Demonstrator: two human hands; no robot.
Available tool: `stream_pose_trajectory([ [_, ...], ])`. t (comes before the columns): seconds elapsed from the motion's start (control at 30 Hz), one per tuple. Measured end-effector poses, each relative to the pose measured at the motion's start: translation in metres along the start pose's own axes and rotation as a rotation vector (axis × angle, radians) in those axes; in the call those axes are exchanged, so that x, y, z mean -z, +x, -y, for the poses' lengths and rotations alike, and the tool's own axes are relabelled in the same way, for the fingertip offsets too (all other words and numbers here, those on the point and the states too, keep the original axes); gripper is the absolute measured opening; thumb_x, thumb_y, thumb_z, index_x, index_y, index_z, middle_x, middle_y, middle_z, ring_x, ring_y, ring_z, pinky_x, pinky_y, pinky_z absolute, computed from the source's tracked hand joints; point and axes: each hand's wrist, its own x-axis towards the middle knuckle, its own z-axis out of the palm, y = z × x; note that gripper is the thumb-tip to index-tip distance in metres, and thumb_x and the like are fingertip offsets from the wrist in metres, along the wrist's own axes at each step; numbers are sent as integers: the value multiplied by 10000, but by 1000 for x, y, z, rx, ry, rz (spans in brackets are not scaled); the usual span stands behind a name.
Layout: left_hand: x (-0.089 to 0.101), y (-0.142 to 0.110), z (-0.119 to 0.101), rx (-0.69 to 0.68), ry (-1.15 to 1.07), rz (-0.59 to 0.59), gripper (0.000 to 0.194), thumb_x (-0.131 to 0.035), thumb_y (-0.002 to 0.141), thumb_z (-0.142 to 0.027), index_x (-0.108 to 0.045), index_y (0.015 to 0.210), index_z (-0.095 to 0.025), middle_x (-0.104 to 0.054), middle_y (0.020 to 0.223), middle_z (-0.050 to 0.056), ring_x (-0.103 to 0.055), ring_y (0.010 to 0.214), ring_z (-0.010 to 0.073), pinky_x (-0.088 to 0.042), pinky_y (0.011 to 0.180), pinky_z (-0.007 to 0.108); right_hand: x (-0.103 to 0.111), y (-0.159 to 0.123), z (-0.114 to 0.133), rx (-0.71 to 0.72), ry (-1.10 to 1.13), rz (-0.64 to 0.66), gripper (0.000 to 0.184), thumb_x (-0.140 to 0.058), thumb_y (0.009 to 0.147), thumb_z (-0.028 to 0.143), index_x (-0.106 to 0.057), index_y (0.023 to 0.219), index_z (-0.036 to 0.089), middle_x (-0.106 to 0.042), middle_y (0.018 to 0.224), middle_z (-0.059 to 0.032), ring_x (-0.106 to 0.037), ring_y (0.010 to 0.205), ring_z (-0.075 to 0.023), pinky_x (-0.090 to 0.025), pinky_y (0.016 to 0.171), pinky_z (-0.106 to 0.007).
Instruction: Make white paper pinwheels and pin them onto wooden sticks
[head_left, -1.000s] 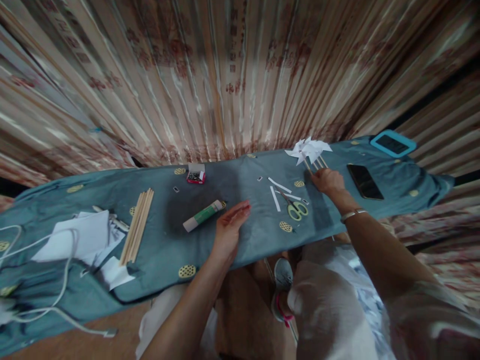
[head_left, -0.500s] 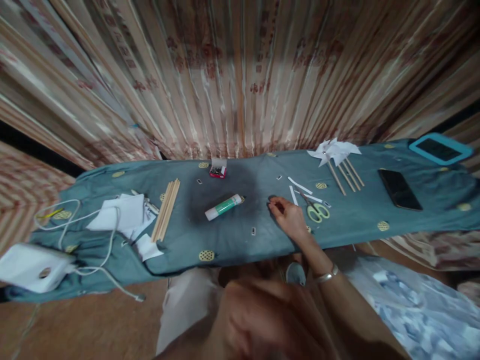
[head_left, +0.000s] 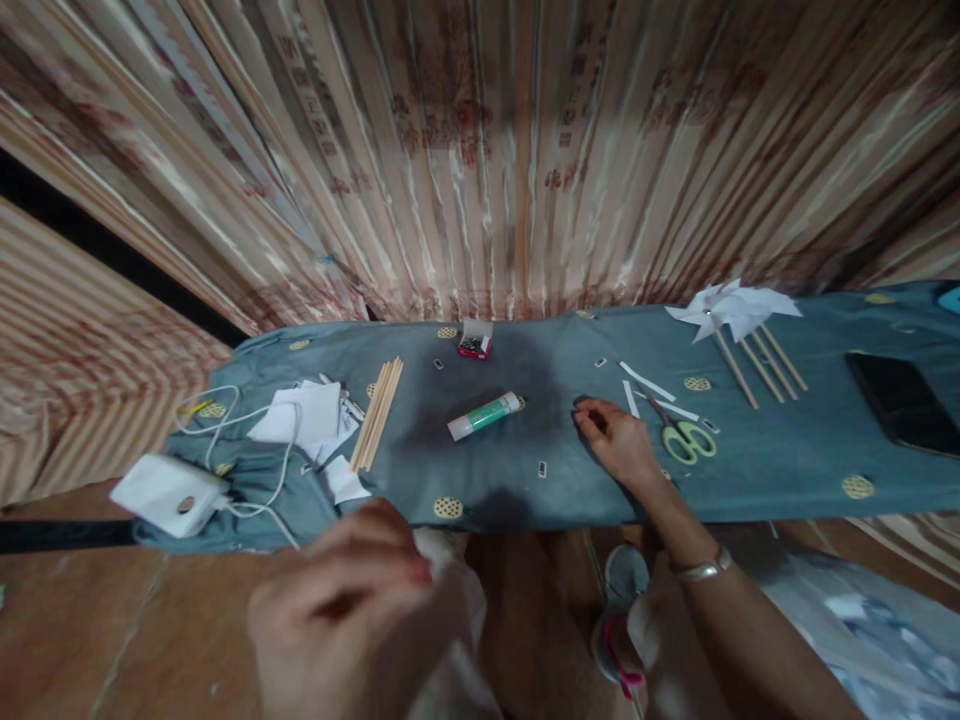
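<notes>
White paper pinwheels lie aside, perhaps for protecting blades; right fingers half-bent, left fingers curled, any hold unclear.

The single head view looks forward and steeply down from the wearer's near side of the long green cloth-covered table, facing the striped, patterned curtain beyond it.

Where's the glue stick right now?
In the head view, the glue stick lies mid-table, between the wooden sticks on the left and the right hand.
</notes>
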Motion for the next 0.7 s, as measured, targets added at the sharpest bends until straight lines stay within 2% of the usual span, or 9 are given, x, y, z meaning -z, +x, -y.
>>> stream_pose_trajectory([
  [0.07, 18, 18, 36, 43, 178, -138, 206, -731, 814, -354, -692, 651, -234, -661, 612, -32, -599, 562, 128, -485, 543, 243, 1, 0, 0, -4, -9, 14, 306, -521, 845, 372, -725, 986, 192, -781, 927, -96, -734, 812, -262, -551, 803, -389],
  [0.13, 37, 32, 82, 110, 383, -165, 308, -725, 785, -457, -661, 601, -218, -669, 620, -9, -620, 585, 158, -510, 585, 278, 2, 0, -1, -6, -22, 24, 297, -523, 844, 358, -724, 987, 192, -781, 925, -92, -734, 812, -260, -551, 799, -383],
  [0.2, 55, 41, 123, 127, 527, -41, 377, -664, 779, -586, -717, 697, -221, -727, 753, 43, -684, 763, 227, -559, 763, 356, 3, 0, -1, 0, -29, 28, 283, -528, 842, 347, -723, 981, 195, -781, 916, -86, -733, 808, -257, -552, 792, -376],
  [0.27, 68, 45, 151, 114, 612, 39, 415, -621, 796, -603, -751, 876, -217, -749, 982, 92, -678, 994, 281, -533, 941, 425, 3, 0, -1, 7, -34, 26, 279, -526, 846, 342, -723, 980, 198, -781, 920, -85, -732, 817, -258, -551, 790, -376],
  [0.3, 73, 46, 161, 104, 642, 78, 420, -612, 801, -589, -751, 939, -217, -740, 1056, 103, -660, 1058, 292, -523, 972, 435, 3, 0, -1, 11, -39, 26, 283, -523, 849, 345, -722, 985, 197, -781, 926, -86, -732, 820, -259, -550, 792, -379],
  [0.47, 81, 52, 183, 115, 694, 231, 386, -585, 802, -512, -744, 983, -210, -743, 1097, 113, -648, 1104, 307, -502, 1016, 486, 2, 0, -3, 33, -56, 21, 304, -499, 867, 362, -719, 988, 190, -775, 906, -89, -726, 797, -260, -543, 770, -384],
  [0.7, 88, 49, 196, 179, 712, 262, 383, -506, 818, -460, -750, 945, -193, -748, 1103, 126, -657, 1103, 303, -496, 1031, 470, 2, 2, -3, 14, -65, 8, 285, -525, 840, 370, -725, 960, 206, -777, 889, -75, -716, 784, -252, -534, 774, -380],
])
